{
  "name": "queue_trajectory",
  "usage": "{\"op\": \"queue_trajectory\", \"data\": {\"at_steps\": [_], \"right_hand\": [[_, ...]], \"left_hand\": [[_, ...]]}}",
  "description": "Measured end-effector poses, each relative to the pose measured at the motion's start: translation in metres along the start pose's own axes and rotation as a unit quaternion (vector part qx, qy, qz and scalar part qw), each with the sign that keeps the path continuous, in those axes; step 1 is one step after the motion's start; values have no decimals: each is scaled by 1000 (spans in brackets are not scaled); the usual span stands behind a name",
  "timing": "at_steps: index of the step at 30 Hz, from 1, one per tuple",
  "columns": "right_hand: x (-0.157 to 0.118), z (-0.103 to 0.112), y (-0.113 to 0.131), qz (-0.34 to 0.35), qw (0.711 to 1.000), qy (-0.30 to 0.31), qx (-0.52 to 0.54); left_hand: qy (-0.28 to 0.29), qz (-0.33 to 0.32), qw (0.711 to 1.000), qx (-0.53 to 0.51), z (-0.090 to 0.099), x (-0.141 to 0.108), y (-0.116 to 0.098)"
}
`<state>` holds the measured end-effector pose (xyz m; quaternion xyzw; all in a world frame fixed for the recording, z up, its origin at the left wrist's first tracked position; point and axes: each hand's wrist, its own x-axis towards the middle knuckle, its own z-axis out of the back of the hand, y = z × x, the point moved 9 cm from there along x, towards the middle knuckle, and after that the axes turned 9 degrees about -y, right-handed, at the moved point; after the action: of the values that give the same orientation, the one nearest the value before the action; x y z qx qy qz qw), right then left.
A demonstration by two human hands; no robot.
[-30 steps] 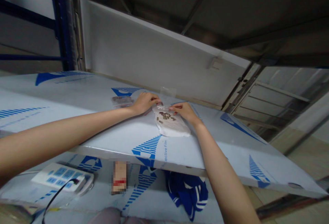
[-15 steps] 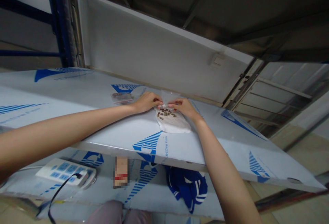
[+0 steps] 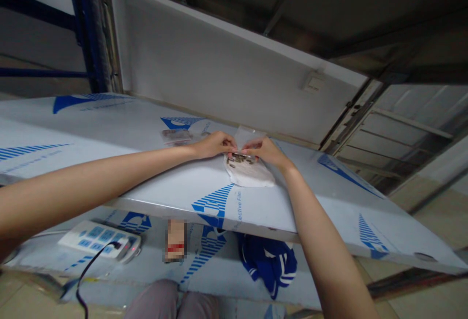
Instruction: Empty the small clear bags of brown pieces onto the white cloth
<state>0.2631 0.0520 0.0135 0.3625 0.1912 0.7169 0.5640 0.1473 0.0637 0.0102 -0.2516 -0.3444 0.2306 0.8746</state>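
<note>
My left hand (image 3: 224,144) and my right hand (image 3: 261,149) meet over the tabletop, fingertips pinched together on the lower edge of a clear plastic bag (image 3: 245,136). The bag stands up behind my fingers. Right below them, several small brass-coloured metal pieces (image 3: 239,159) lie in a loose heap on a white cloth or tissue (image 3: 253,176). Their exact kind is too small to make out. Beyond my left forearm lies a second clear bag (image 3: 177,136) with a reddish strip and dark contents.
The tabletop (image 3: 153,185) wears blue-printed protective film. On a lower shelf are a white power strip (image 3: 100,241) with a black cable, a blurred-out tan item (image 3: 176,241) and a blue-and-white cloth (image 3: 268,260). A white panel (image 3: 219,70) stands behind.
Both hands stay at the bag, and my fingertips have shifted slightly. More of the clear bag shows upright behind them. The whole view has moved a little.
</note>
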Motion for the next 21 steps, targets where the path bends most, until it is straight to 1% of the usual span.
{"op": "queue_trajectory", "data": {"at_steps": [2, 4, 8, 12, 16, 21], "right_hand": [[-1, -1, 2, 1, 1000, 14, -8], [0, -1, 5, 10, 1000, 15, -20], [0, 0, 6, 18, 999, 16, -36], [-2, -3, 6, 23, 999, 20, -41], [-4, -4, 5, 20, 999, 21, -32], [-3, -8, 5, 29, 999, 34, -8]], "left_hand": [[-2, -8, 1000, 4, 0, 0, -2], [-2, -13, 1000, 6, -2, -1, -5], [-3, 11, 1000, 21, -6, 0, -7], [5, 29, 998, 63, -9, -3, -3], [24, 25, 996, 85, -11, -7, 0], [-11, 28, 991, 129, -3, -7, -6]]}}
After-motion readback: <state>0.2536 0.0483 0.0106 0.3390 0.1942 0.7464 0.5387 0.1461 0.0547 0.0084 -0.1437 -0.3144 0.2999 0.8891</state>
